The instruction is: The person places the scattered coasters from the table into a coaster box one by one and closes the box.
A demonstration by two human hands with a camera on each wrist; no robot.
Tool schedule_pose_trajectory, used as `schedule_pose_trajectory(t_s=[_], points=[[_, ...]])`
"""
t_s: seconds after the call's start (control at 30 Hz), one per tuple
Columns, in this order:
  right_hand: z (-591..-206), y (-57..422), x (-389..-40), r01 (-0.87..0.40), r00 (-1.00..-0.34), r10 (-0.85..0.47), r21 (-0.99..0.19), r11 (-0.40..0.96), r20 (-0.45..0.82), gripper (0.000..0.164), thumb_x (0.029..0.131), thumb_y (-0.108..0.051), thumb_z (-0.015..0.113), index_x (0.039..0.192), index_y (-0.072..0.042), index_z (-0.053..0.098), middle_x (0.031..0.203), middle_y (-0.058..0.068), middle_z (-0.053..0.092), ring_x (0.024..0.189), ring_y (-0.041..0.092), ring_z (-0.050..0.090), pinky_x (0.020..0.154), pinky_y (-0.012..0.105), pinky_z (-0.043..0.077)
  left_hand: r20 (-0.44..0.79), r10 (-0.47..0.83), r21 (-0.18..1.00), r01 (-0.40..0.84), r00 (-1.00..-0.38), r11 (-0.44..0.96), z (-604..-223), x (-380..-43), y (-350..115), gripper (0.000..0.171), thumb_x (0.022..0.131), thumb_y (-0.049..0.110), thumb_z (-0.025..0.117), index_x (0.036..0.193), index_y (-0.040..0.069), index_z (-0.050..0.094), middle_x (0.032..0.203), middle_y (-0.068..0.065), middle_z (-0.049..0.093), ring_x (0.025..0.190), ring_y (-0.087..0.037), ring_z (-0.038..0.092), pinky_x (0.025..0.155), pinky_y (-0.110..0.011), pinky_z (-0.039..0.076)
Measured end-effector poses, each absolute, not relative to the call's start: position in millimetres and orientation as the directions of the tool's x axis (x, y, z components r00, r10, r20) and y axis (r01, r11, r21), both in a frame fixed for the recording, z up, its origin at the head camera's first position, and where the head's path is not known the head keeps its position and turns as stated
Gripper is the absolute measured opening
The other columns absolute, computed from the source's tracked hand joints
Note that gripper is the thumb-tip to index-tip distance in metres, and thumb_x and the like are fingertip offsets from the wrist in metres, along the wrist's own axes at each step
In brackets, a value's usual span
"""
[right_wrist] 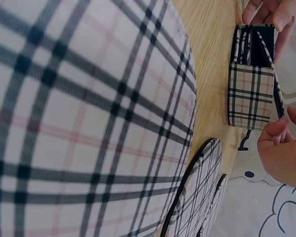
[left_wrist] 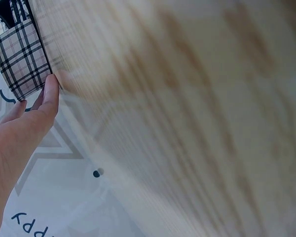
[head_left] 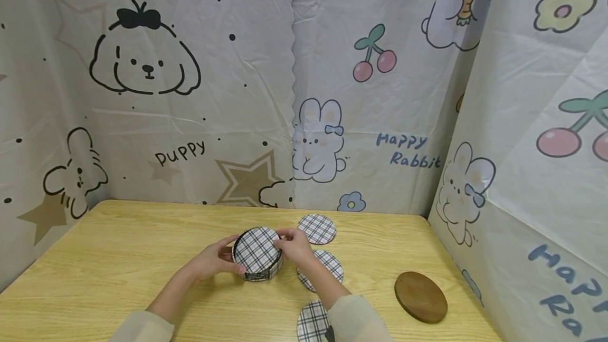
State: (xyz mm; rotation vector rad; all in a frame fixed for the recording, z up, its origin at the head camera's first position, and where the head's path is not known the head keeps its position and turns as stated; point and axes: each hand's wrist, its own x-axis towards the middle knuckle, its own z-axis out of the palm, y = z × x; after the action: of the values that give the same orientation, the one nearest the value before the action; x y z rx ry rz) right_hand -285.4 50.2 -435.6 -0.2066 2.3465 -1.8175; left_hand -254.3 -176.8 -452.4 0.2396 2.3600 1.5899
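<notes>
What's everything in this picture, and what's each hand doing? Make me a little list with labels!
Left hand: grips the plaid holder
Right hand: pinches a tilted plaid disc at the holder's top
Lying in a row: far disc, middle disc, near disc
Right of the row: brown disc
Table: yellow, wood-grained
Backdrop: puppy and rabbit pictures

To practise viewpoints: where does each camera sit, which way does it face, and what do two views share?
Head: on the head, facing forward and down at the table; left hand, right hand and sleeves show.
Left wrist: on that wrist, looking along the table toward the plaid holder; the left hand shows.
Right wrist: on that wrist, looking past a near coaster toward the holder; both hands show.
Shared: head and right wrist both show two hands at the holder.
</notes>
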Motion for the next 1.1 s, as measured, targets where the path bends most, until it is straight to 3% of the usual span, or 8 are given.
schedule_pose_trajectory(t_s=[0.43, 0.73, 1.1], points=[[-435.7, 55.1, -283.2, 0.018, -0.965, -0.244, -0.952, 0.304, -0.096, 0.032, 0.091, -0.008, 0.057, 0.121, 0.003, 0.059, 0.084, 0.003, 0.054, 0.05, 0.008, 0.037, 0.048, 0.023, 0.033, -0.133, 0.302, 0.923, -0.007, -0.944, 0.384, -452.5, -253.0, -176.5, 0.095, 0.074, 0.019, 0.079, 0.147, 0.0, 0.02, 0.132, -0.033, 0.046, 0.116, -0.035, 0.053, 0.097, -0.047, 0.046], [-432.5, 65.6, -285.1, -0.015, -0.966, -0.247, -0.939, 0.343, -0.074, 0.027, 0.09, -0.013, 0.06, 0.113, 0.0, 0.064, 0.087, 0.005, 0.062, 0.061, 0.016, 0.052, 0.05, 0.025, 0.042, -0.137, 0.291, 0.921, -0.013, -0.947, 0.39, -452.4, -253.1, -175.4, 0.095, 0.075, 0.018, 0.079, 0.147, 0.0, 0.02, 0.132, -0.031, 0.047, 0.117, -0.036, 0.053, 0.098, -0.049, 0.045], [-432.8, 89.3, -286.4, -0.032, -0.974, -0.218, -0.922, 0.386, -0.057, 0.028, 0.089, -0.014, 0.061, 0.111, 0.002, 0.063, 0.091, 0.008, 0.064, 0.056, 0.011, 0.049, 0.05, 0.024, 0.045, -0.129, 0.288, 0.929, -0.014, -0.949, 0.37, -454.5, -253.8, -176.0, 0.095, 0.074, 0.017, 0.079, 0.147, 0.0, 0.021, 0.132, -0.03, 0.048, 0.116, -0.034, 0.053, 0.099, -0.048, 0.045]])
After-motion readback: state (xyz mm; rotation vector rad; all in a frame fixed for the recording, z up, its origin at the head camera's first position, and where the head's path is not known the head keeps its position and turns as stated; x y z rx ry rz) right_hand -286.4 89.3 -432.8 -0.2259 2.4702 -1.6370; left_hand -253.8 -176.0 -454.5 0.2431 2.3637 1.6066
